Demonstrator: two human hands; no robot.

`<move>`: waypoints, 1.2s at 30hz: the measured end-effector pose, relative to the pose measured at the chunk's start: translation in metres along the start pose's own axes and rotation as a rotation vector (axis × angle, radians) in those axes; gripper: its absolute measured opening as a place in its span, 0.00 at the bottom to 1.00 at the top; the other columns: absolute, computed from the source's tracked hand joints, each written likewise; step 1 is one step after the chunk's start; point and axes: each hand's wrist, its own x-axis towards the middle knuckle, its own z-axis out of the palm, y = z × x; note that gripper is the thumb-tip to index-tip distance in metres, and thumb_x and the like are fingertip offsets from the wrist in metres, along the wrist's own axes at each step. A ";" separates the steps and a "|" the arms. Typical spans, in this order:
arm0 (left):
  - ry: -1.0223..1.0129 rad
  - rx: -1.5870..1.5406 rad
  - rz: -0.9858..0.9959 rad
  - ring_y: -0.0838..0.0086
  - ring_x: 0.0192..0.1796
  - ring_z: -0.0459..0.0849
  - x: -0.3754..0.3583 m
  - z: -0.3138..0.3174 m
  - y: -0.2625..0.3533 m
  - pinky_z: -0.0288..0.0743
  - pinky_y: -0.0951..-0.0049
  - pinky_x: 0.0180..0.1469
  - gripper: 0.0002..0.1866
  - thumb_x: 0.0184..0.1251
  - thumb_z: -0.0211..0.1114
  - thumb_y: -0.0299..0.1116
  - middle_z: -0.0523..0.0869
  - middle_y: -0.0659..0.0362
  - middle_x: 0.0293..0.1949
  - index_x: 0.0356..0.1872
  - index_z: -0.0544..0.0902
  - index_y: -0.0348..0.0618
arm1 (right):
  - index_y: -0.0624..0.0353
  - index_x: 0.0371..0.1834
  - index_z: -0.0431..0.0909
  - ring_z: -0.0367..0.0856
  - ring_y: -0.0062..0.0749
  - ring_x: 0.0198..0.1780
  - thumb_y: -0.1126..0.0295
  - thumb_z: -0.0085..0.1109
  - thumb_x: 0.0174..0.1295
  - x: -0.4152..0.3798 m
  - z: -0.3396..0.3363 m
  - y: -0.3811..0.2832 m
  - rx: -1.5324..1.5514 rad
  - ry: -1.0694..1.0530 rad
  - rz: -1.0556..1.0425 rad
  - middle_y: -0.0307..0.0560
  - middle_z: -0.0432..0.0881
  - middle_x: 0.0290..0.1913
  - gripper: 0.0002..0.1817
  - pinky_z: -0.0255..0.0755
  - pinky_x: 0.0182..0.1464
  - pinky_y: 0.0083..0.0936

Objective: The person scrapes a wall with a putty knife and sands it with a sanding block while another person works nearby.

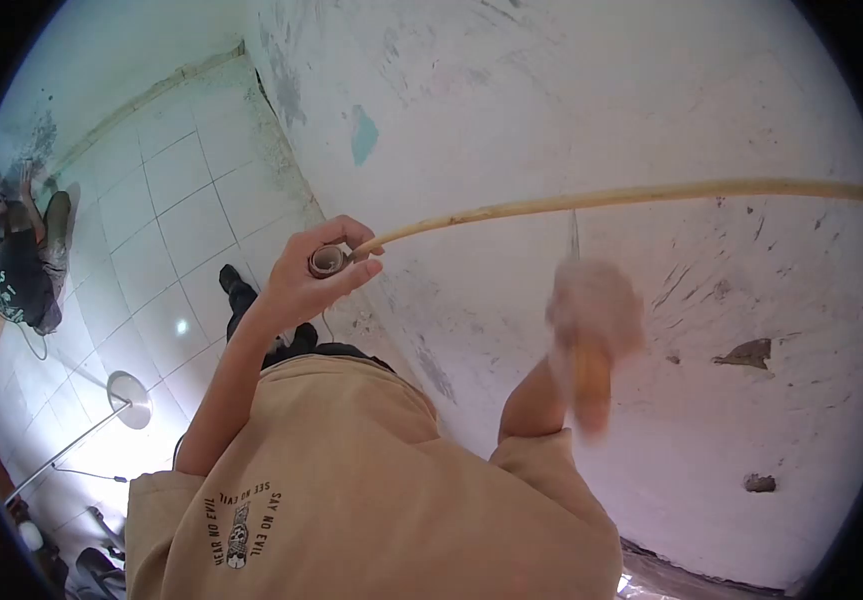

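Note:
My left hand curls around a small rolled-up sheet with a pale inside and a brownish edge. Its index finger and thumb reach to the near end of a long, thin, yellowish wooden strip, which runs along the white wall to the right. My right hand is smeared by motion in front of the wall, below the strip in this view. From its closed fingers sticks out an orange-brown handle; the rest of that tool is hidden or blurred.
A person in a dark shirt crouches by the far wall at the left. A metal stand with a round base and a cable are on the tiled floor. The wall has chipped holes and scuffs.

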 end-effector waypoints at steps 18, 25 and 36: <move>-0.024 0.016 0.045 0.89 0.19 0.67 -0.001 0.006 -0.005 0.61 0.87 0.21 0.10 0.56 0.63 0.33 0.73 0.68 0.21 0.35 0.76 0.41 | 0.56 0.05 0.52 0.51 0.21 0.08 0.46 0.40 0.63 -0.004 0.001 0.014 -0.020 0.122 0.062 0.35 0.53 0.07 0.33 0.41 0.13 0.16; -0.007 0.008 0.009 0.89 0.20 0.68 -0.003 0.004 -0.001 0.63 0.88 0.21 0.09 0.56 0.63 0.32 0.73 0.67 0.21 0.34 0.76 0.40 | 0.56 0.06 0.54 0.51 0.22 0.07 0.54 0.44 0.63 0.000 0.000 0.015 -0.029 -0.012 -0.077 0.34 0.55 0.07 0.29 0.41 0.11 0.18; -0.018 0.068 0.056 0.89 0.20 0.70 -0.002 0.002 0.002 0.59 0.88 0.18 0.09 0.56 0.63 0.33 0.74 0.68 0.21 0.34 0.76 0.42 | 0.56 0.06 0.52 0.52 0.22 0.07 0.40 0.44 0.57 0.004 0.008 -0.005 0.044 0.081 -0.153 0.36 0.53 0.07 0.34 0.41 0.11 0.17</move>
